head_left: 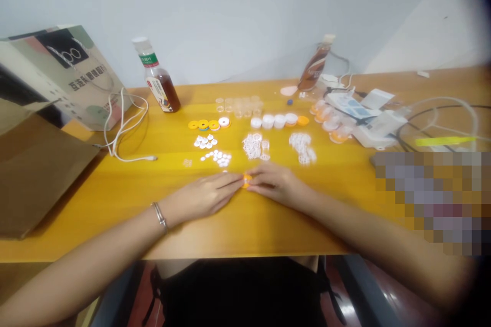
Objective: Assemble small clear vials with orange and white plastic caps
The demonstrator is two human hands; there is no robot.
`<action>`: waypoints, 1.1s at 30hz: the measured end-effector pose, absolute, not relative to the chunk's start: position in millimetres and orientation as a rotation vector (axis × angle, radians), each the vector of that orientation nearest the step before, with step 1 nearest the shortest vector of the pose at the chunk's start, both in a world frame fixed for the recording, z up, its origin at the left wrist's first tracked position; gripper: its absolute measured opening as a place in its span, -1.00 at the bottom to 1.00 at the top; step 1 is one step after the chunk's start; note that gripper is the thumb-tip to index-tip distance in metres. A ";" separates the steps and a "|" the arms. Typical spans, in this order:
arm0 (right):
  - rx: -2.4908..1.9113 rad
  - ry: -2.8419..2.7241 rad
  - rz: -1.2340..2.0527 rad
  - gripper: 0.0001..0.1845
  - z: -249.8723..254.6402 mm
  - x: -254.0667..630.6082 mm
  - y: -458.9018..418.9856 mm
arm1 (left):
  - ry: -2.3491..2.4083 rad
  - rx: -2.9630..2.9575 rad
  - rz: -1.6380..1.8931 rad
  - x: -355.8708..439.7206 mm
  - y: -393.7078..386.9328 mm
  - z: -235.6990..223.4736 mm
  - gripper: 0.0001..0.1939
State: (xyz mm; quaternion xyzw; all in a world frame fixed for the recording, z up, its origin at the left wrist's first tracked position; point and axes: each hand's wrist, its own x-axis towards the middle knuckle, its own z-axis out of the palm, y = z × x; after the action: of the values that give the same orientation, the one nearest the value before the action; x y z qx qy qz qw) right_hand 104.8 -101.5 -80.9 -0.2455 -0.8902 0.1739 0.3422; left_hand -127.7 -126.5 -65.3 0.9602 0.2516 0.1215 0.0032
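Sitting at the far left of the wooden table (184,240), a brown cardboard piece (42,179) lies in front of a printed paper bag (90,87), and from where I stand a white cable (123,138) loops just beside them. Next comes a bottle of dark red liquid (169,92) with a green band at its neck, near the wall. A row of yellow discs (209,124) ends in a white one, with small white parts (205,141) and tiny white discs (220,157) scattered nearer the person. The left hand (209,193), a bracelet (159,216) on its wrist, has its fingertips closed against a small orange piece (246,181) right at the middle, near the front of the table. Clear cups (245,107) stand in a cluster farther back, and a loose heap of white rings (252,146) lies just beyond the fingers. The right hand (279,184) pinches that same orange piece from the other side, so both grips meet on it. White round lids (268,121) line up behind, then a second white heap (301,146), a brown bottle (314,70), orange-and-clear pieces (332,125) and tangled white power gear (378,125)
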 end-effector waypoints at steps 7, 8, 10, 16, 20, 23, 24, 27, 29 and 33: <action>-0.647 -2.337 0.487 -0.91 -76.8 105.9 -101.4 | 0.738 3.041 0.472 -126.7 -125.7 -64.3 -0.61; -0.660 -2.335 0.503 -0.90 -76.4 106.2 -101.5 | 0.741 3.027 0.506 -127.7 -124.2 -63.4 -0.63; -0.708 -2.334 0.531 -0.87 -75.6 106.6 -102.0 | 0.829 2.972 0.617 -131.4 -119.2 -61.4 -0.67; -0.855 -2.355 0.565 -0.78 -71.1 105.1 -103.9 | 1.185 2.810 0.757 -143.6 -97.9 -64.7 -0.77; -0.864 -2.349 0.573 -0.78 -70.4 103.6 -104.2 | 1.212 2.827 0.717 -141.5 -92.2 -72.1 -0.80; -0.862 -2.344 0.581 -0.77 -70.7 103.2 -104.3 | 1.194 2.805 0.750 -139.2 -90.9 -75.1 -0.81; -0.859 -2.342 0.584 -0.77 -70.8 103.1 -104.4 | 1.188 2.792 0.765 -138.7 -91.0 -75.0 -0.82; -0.849 -2.353 0.596 -0.76 -70.3 102.6 -105.1 | 1.166 2.719 0.837 -135.6 -94.5 -70.3 -0.83; -0.844 -2.364 0.613 -0.76 -69.7 102.0 -105.8 | 1.123 2.601 0.878 -131.4 -100.1 -63.9 -0.85; -0.817 -2.362 0.651 -0.74 -69.1 100.5 -107.0 | 1.035 2.334 0.801 -119.7 -112.3 -51.5 -0.85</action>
State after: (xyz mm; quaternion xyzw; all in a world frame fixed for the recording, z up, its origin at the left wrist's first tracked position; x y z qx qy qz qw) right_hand 100.5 -107.0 -69.1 -0.3041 -0.8791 0.2422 0.2758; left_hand -119.7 -112.3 -51.5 0.8486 0.3764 0.2914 0.2309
